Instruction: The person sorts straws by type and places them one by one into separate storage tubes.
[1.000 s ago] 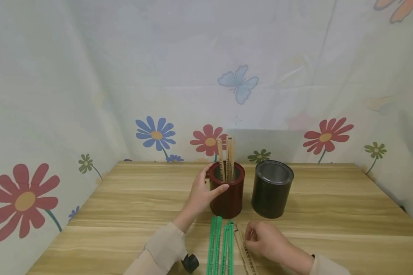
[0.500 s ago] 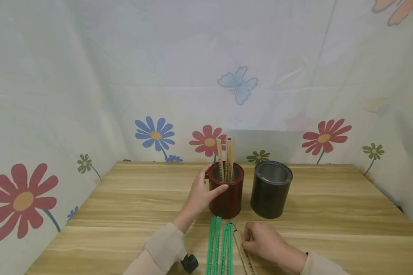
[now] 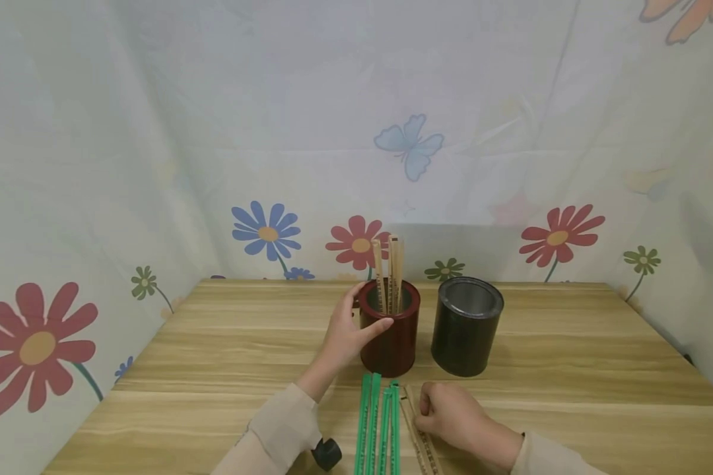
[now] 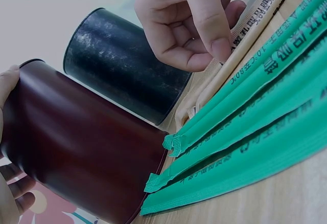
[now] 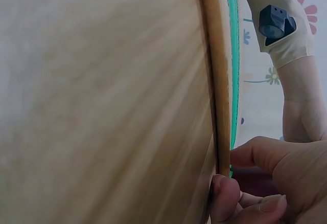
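My left hand (image 3: 344, 333) grips the dark red can (image 3: 395, 349), its thumb across the front near the rim and the other fingers around the far left side. Several tan paper-wrapped straws (image 3: 394, 270) stand upright in that can. On the table in front of it lie several green-wrapped straws (image 3: 373, 422) and, just to their right, tan-wrapped straws (image 3: 423, 442). My right hand (image 3: 454, 419) pinches a tan-wrapped straw (image 5: 218, 81) between thumb and forefinger; the straw lies low along the table. In the left wrist view, those fingers (image 4: 219, 47) touch the tan wrapper.
A black can (image 3: 466, 336) stands upright to the right of the red one. The wood-grain table (image 3: 243, 323) ends at a flower-printed cloth backdrop (image 3: 309, 132). A small black camera (image 3: 327, 454) sits at my left wrist.
My right hand has shifted slightly left, its fingertips closing on the tan straws. The left hand and the red can keep their places; the whole view drifts a little.
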`<state>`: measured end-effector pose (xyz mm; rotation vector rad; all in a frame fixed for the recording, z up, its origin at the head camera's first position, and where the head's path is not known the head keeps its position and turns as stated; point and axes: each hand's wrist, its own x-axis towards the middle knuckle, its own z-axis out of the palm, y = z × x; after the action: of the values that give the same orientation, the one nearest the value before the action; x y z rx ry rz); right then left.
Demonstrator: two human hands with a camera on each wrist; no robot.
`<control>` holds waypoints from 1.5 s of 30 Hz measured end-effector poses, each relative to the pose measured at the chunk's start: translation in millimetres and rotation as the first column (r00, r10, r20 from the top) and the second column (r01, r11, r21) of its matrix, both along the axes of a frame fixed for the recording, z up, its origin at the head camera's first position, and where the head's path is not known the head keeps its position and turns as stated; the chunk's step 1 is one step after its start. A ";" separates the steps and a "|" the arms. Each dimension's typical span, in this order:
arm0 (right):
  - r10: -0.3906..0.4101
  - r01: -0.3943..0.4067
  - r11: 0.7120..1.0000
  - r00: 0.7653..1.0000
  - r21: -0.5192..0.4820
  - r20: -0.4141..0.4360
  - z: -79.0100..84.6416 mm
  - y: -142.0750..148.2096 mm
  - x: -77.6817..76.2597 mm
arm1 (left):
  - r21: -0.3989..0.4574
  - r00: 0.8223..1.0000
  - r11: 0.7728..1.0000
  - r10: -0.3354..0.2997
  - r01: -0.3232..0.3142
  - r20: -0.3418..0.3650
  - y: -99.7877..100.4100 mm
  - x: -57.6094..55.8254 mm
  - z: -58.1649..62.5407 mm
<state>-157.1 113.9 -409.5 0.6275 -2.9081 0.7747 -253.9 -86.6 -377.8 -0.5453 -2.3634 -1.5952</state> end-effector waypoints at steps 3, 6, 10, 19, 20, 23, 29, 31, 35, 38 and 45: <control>-0.007 0.007 1.000 1.000 0.001 -0.002 0.1 -0.8 -0.1 | 0.000 1.000 1.000 0.001 -0.001 0.003 -0.1 0.0 0.0; -0.012 0.012 1.000 1.000 -0.001 -0.003 -0.6 -1.1 -0.7 | 0.002 1.000 1.000 0.000 0.000 0.009 -0.3 0.2 -0.2; -0.012 0.012 1.000 1.000 -0.002 -0.005 -1.9 -0.7 -1.3 | 0.004 1.000 1.000 0.001 -0.001 0.012 -0.4 0.7 0.0; -0.011 0.011 1.000 1.000 0.000 -0.022 -2.2 -1.1 -3.0 | 0.004 1.000 1.000 0.004 -0.004 0.023 -0.7 2.1 0.8; -0.013 0.013 1.000 1.000 0.001 -0.021 -2.2 -1.1 -3.2 | 0.005 1.000 1.000 0.003 -0.004 0.023 -0.6 2.1 0.8; -0.017 0.017 1.000 0.999 0.009 -0.027 -1.3 -0.9 -3.1 | 0.006 1.000 1.000 0.002 -0.002 0.020 -0.2 1.9 0.9; -0.028 0.029 0.999 0.999 0.039 -0.040 5.8 1.0 -1.8 | 0.008 1.000 1.000 -0.001 0.001 0.018 0.7 2.4 1.4; -0.025 0.027 0.998 0.999 0.051 -0.041 9.8 2.5 -1.4 | 0.010 1.000 1.000 -0.003 0.003 0.018 0.6 2.6 1.5; -0.003 0.004 0.999 1.000 0.045 -0.016 20.0 6.3 -0.5 | 0.008 1.000 1.000 -0.003 0.003 0.017 0.2 2.2 1.4; 0.012 -0.013 1.000 1.000 0.020 0.012 30.4 8.7 0.1 | 0.008 1.000 1.000 -0.005 0.005 0.011 0.2 1.2 0.7; 0.022 -0.022 1.000 1.000 -0.017 -0.015 54.4 13.1 -0.5 | 0.010 1.000 1.000 -0.009 0.009 0.006 0.4 -0.3 -0.2</control>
<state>-157.6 127.0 -355.0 0.6613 -2.8830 0.7937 -254.2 -86.2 -378.0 -0.5503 -2.3594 -1.6135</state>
